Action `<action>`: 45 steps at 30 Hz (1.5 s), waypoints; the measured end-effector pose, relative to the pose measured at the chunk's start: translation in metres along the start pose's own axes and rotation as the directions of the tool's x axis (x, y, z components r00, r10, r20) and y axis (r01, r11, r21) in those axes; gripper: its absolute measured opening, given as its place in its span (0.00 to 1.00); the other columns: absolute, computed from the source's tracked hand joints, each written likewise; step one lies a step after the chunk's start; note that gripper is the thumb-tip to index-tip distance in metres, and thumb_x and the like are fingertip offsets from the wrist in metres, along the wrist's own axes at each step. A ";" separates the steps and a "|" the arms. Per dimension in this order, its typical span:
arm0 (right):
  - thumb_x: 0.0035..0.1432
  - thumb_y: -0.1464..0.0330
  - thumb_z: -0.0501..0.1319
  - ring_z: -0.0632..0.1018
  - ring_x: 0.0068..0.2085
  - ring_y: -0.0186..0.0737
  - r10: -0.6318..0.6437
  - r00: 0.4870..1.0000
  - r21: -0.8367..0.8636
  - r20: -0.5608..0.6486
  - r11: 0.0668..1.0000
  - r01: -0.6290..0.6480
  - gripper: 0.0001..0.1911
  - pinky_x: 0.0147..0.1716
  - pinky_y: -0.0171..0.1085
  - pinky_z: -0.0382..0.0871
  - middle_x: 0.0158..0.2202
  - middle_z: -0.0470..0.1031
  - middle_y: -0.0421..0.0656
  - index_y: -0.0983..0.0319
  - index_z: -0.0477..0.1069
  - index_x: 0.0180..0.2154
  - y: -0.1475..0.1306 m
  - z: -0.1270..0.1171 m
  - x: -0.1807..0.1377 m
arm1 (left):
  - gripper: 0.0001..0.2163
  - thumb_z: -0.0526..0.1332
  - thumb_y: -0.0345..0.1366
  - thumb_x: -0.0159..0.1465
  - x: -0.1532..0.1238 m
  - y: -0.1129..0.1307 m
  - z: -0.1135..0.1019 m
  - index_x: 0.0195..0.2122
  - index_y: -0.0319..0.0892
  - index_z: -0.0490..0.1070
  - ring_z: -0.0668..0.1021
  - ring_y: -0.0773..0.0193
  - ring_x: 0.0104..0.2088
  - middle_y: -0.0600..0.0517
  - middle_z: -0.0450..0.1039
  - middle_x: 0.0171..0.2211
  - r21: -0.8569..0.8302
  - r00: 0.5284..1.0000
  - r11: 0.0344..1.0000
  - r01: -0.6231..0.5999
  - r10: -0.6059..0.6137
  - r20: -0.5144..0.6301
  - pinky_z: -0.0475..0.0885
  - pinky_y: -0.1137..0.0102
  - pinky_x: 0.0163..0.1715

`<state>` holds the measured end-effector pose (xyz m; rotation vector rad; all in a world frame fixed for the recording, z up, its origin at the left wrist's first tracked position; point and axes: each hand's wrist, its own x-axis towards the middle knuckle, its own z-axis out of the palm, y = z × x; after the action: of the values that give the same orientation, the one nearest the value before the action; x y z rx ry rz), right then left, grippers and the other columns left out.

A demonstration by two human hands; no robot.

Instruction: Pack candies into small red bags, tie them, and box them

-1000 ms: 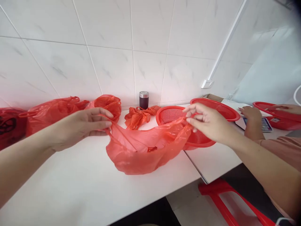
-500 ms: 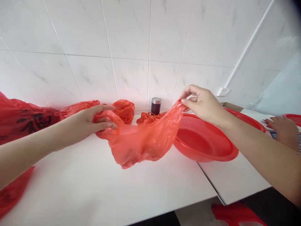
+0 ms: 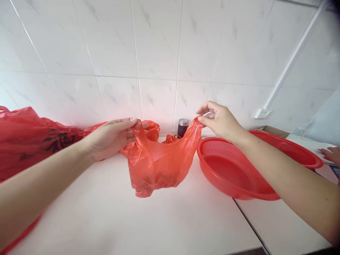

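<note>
A thin red plastic bag [image 3: 164, 166] hangs between my two hands above the white table [image 3: 148, 226]. My left hand [image 3: 115, 132] holds its left handle between thumb and fingers. The right handle is pinched by the thumb and fingertips of my right hand [image 3: 216, 118]. The bag sags in the middle, its lower part bunched and crumpled; whether anything lies inside I cannot tell. Right of the bag sits a red plastic basket [image 3: 236, 173] with perforated walls, partly covered by my right forearm.
Behind the bag stand a dark bottle [image 3: 182, 129] with a silver lid and crumpled red bags [image 3: 152, 131]. A large red bag [image 3: 29, 138] with black lettering lies at left. Another red basket [image 3: 305, 161] is at right, near another person's hand [image 3: 332, 154]. A tiled wall [image 3: 156, 42] backs the table.
My left hand has turned and now grips the left handle, which stands up taut. The bag hangs more upright. The camera view has shifted, and less of the other person's hand shows.
</note>
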<state>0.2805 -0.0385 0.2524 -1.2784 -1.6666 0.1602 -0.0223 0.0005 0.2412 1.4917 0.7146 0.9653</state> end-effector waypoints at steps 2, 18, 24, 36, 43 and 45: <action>0.52 0.75 0.60 0.75 0.30 0.32 -0.019 1.000 0.033 0.023 0.999 0.018 0.07 0.33 0.36 0.69 0.37 0.73 0.40 0.61 0.68 0.35 -0.012 0.007 0.002 | 0.07 0.61 0.41 0.62 0.004 -0.004 0.012 0.33 0.43 0.73 0.78 0.60 0.38 0.50 0.75 0.36 -0.207 0.997 0.977 0.040 -0.025 0.075 0.75 0.67 0.38; 0.55 0.72 0.59 0.74 0.31 0.30 -0.205 0.935 0.304 0.290 0.946 0.113 0.09 0.29 0.32 0.70 0.38 0.72 0.39 0.59 0.67 0.40 -0.050 0.054 0.009 | 0.19 0.66 0.36 0.59 0.008 -0.019 0.020 0.52 0.50 0.67 0.70 0.70 0.25 0.60 0.66 0.24 0.020 0.923 0.985 0.173 -0.169 0.345 0.68 0.70 0.34; 0.58 0.71 0.58 0.74 0.40 0.33 -0.334 0.895 0.381 0.295 0.900 0.210 0.08 0.39 0.36 0.71 0.40 0.72 0.40 0.58 0.68 0.41 -0.058 0.079 0.008 | 0.16 0.60 0.50 0.61 0.018 -0.026 0.039 0.35 0.40 0.73 0.72 0.67 0.26 0.51 0.72 0.28 0.230 0.885 0.948 0.219 -0.292 0.362 0.67 0.70 0.28; 0.60 0.63 0.60 0.76 0.37 0.36 -0.136 0.939 0.406 0.315 0.914 -0.003 0.06 0.38 0.37 0.70 0.34 0.74 0.39 0.58 0.67 0.36 -0.040 0.070 -0.048 | 0.16 0.57 0.45 0.64 0.015 -0.039 0.023 0.25 0.39 0.71 0.69 0.68 0.23 0.52 0.69 0.23 0.056 0.932 0.980 0.191 -0.199 0.303 0.69 0.69 0.30; 0.65 0.56 0.54 0.73 0.49 0.38 -0.061 0.976 0.410 0.211 0.912 -0.031 0.13 0.49 0.40 0.66 0.44 0.74 0.41 0.54 0.69 0.45 -0.025 0.090 -0.054 | 0.03 0.63 0.34 0.57 0.010 -0.035 0.024 0.32 0.44 0.74 0.70 0.67 0.26 0.55 0.68 0.26 0.391 0.921 0.920 -0.012 -0.142 0.363 0.68 0.69 0.31; 0.66 0.55 0.51 0.75 0.46 0.38 -0.001 0.961 0.403 0.276 0.908 -0.115 0.16 0.48 0.40 0.67 0.41 0.75 0.41 0.53 0.69 0.49 -0.007 0.107 -0.051 | 0.03 0.59 0.30 0.57 0.009 -0.042 0.026 0.29 0.44 0.71 0.70 0.67 0.26 0.55 0.68 0.26 0.533 0.952 0.840 -0.097 -0.078 0.296 0.66 0.71 0.28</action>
<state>0.1933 -0.0361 0.1723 -1.0084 -1.7031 0.7181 0.0085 0.0021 0.2016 2.0926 0.7882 0.5245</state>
